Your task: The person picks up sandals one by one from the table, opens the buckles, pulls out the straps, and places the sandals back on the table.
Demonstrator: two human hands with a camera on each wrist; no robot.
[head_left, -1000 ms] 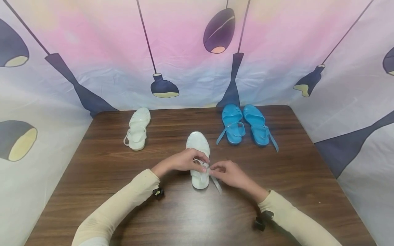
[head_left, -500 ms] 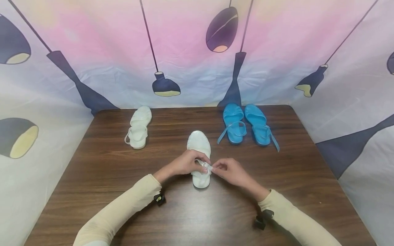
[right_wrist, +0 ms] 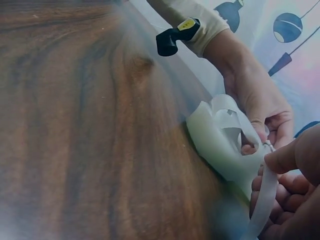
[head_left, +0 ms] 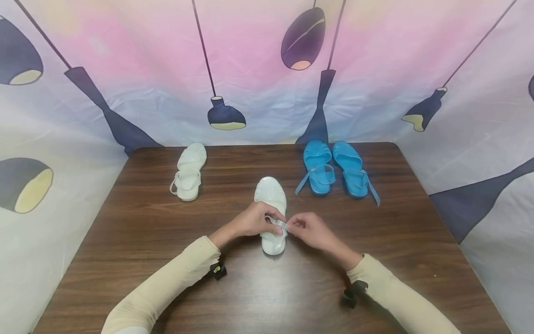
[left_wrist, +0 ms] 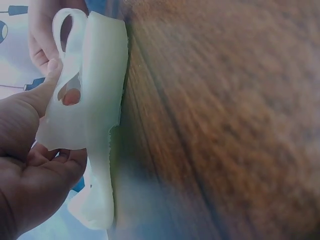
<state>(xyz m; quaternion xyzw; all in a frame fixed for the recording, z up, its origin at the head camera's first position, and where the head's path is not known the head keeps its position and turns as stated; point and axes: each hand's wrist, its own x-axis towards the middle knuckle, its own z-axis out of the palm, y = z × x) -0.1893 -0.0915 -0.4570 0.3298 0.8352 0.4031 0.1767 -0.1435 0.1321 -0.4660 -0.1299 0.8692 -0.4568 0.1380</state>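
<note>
A white jelly sandal (head_left: 270, 191) lies on the table with its toe pointing away from me. My left hand (head_left: 252, 220) reaches over its left side, thumb and fingers pinching the ankle strap by the small buckle (head_left: 281, 224). From the right, my right hand (head_left: 312, 230) pinches the strap right beside that buckle. A loose strap tail (right_wrist: 265, 200) hangs down from the right thumb in the right wrist view. Seen from the left wrist, the sandal's heel (left_wrist: 105, 70) stands near the table surface, with the ankle strap looped above it. Fingers partly hide the buckle.
Another white sandal (head_left: 192, 157) lies at the back left of the wooden table (head_left: 137, 222). Two blue sandals (head_left: 317, 150) lie side by side at the back right, straps hanging outward. A patterned cloth (head_left: 258, 55) hangs behind the table.
The loose strap tail, first hanging right of the sandal, was then held out by the right hand. The right fingertips now sit slightly higher, close against the buckle. The left hand keeps its grip.
</note>
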